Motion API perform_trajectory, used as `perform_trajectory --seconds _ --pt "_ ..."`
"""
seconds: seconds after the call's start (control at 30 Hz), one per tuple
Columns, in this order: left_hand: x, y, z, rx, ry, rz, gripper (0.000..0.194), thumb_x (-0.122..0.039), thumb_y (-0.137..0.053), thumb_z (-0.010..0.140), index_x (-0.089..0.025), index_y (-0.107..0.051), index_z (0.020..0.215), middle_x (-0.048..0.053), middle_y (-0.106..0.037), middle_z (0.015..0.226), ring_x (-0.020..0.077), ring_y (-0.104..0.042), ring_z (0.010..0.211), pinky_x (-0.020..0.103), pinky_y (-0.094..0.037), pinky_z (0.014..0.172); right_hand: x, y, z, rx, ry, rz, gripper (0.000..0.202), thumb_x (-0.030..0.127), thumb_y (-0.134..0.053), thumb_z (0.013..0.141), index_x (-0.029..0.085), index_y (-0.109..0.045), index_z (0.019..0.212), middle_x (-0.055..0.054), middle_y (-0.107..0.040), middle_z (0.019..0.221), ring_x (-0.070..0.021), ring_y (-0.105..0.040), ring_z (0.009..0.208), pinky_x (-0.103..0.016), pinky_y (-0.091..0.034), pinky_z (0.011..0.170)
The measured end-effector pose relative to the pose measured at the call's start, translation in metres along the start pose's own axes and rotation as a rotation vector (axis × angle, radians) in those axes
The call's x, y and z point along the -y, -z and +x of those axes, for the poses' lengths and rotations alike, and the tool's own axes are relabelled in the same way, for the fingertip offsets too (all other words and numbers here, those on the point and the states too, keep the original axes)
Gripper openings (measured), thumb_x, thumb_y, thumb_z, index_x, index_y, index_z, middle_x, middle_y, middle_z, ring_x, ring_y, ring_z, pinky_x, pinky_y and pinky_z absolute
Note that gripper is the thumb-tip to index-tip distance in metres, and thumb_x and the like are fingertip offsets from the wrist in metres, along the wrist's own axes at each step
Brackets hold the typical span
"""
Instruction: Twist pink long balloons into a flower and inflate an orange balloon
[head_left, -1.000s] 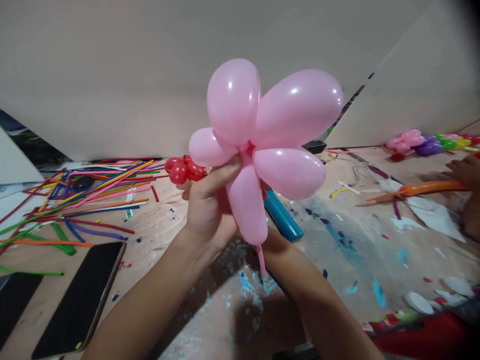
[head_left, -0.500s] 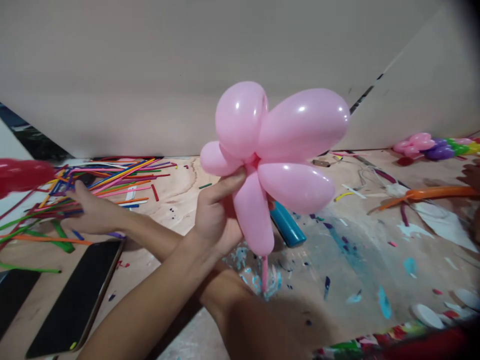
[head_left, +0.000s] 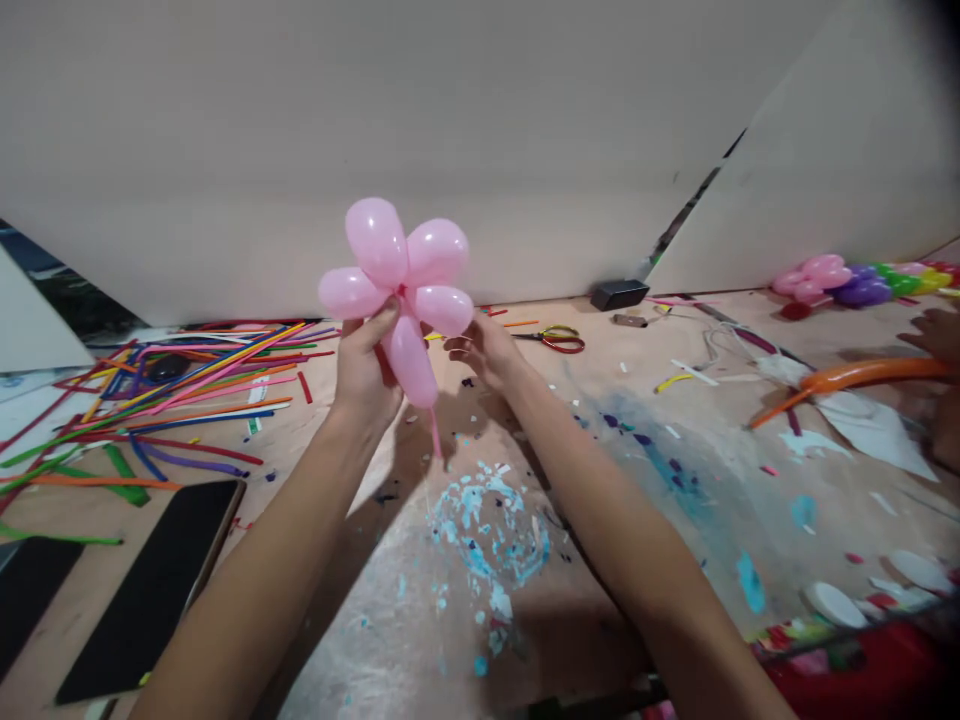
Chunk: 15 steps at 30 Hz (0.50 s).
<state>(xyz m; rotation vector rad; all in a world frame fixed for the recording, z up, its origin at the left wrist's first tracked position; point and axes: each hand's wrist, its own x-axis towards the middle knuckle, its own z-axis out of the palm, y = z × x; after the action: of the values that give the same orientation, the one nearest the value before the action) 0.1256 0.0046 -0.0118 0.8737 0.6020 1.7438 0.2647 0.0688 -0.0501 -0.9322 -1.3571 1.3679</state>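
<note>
My left hand (head_left: 364, 375) is closed around the base of a pink balloon flower (head_left: 411, 355), its thumb pressed near the centre. The flower stands upright above the table with several rounded petals, and a thin uninflated tail hangs below it. To the right of the flower is my right hand (head_left: 484, 352), fingers loosely bent and apart, close under the right petal. Nothing shows in that hand; some fingertips are partly hidden. Just beyond it lie scissors (head_left: 562, 340) with red and yellow handles.
Uninflated balloons (head_left: 217, 375) are heaped on the left, behind a dark phone (head_left: 154, 590). A black box (head_left: 619, 293) stands by the wall. On the right, another person's hand (head_left: 937, 332) is at an orange balloon (head_left: 870, 375); a multicoloured balloon chain (head_left: 862, 285) lies behind.
My right hand has come from the balloon pile on the left to the flower's right side. The flower is farther away and further left. A red balloon and a teal cylinder are out of sight.
</note>
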Motion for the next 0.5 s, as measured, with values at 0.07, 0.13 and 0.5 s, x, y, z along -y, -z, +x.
perform_trajectory --seconds 0.07,0.13,0.5 --pt "0.006 0.006 0.006 -0.056 -0.09 0.026 0.027 -0.029 -0.084 0.061 -0.023 -0.066 0.082 -0.002 -0.069 0.085 0.0172 -0.067 0.082 0.032 -0.057 0.073 0.008 0.008 -0.003 0.136 -0.004 0.062 0.058 0.068 -0.041 0.089 0.015 -0.064 0.083 -0.007 -0.068 0.083 -0.0137 -0.062 0.068 -0.028 -0.051 0.066" --pt "0.011 0.007 0.006 -0.091 -0.172 0.051 0.027 -0.028 -0.085 0.06 -0.023 -0.066 0.08 -0.002 -0.069 0.084 0.0163 -0.066 0.082 0.031 -0.056 0.076 0.02 0.006 -0.014 0.331 0.046 0.028 0.059 0.073 -0.05 0.082 0.016 -0.066 0.087 -0.009 -0.069 0.091 -0.0165 -0.064 0.078 -0.03 -0.052 0.072" --pt "0.026 0.014 0.003 -0.08 -0.364 0.261 0.034 -0.028 -0.082 0.063 -0.019 -0.063 0.09 0.001 -0.068 0.086 0.0162 -0.065 0.084 0.028 -0.052 0.079 0.017 -0.052 -0.027 0.171 0.235 0.108 0.043 0.063 -0.059 0.083 0.02 -0.064 0.082 -0.003 -0.066 0.083 -0.0179 -0.06 0.09 -0.029 -0.049 0.083"
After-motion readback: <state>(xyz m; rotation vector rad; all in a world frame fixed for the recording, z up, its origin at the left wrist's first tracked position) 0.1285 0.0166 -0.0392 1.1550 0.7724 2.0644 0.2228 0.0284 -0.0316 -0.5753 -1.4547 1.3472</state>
